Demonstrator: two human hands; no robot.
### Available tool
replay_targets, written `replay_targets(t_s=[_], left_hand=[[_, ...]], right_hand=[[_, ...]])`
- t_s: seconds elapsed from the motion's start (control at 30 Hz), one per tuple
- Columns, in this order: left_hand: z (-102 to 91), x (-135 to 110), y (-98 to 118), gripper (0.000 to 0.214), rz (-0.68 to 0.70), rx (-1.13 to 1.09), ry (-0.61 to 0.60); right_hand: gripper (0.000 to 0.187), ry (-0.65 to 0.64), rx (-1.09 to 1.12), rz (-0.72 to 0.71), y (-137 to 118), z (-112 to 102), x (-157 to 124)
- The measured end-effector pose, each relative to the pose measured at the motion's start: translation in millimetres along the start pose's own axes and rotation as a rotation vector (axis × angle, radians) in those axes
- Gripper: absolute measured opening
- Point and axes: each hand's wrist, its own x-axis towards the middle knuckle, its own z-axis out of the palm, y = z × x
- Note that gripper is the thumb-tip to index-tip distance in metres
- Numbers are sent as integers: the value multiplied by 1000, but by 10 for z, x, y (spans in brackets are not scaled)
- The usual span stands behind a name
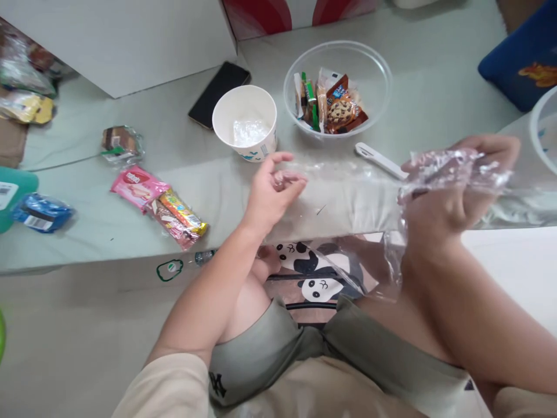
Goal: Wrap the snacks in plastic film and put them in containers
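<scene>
My left hand (272, 188) pinches one end of a clear plastic bag (348, 186) with thumb and fingers, just in front of a white paper cup (246, 122). My right hand (452, 186) is closed round the bunched other end of the same bag, which stretches between both hands and hangs down over my lap. Behind the bag stands a clear plastic bowl (374, 75) with several wrapped snacks (333, 104). A small white tool (379, 161) lies by the bowl.
A black phone (219, 93) lies behind the cup. Loose snack packets (161, 206) and a wrapped cake (119, 144) lie on the left of the table, a blue packet (41, 212) further left. A white box (130, 40) stands at the back. Another clear bowl (543, 130) shows at the right edge.
</scene>
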Motion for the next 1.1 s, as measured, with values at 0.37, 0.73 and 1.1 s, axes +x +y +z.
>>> replay_targets(t_s=[0.37, 0.73, 1.1], left_hand=[[-354, 15, 138, 70, 10, -152, -59], [-307, 25, 49, 28, -27, 33, 31], [-382, 179, 125, 73, 291, 103, 124]], right_hand=[[41, 37, 39, -145, 198, 78, 213], [44, 65, 30, -165, 249, 111, 263], [34, 37, -16, -88, 173, 152, 174]])
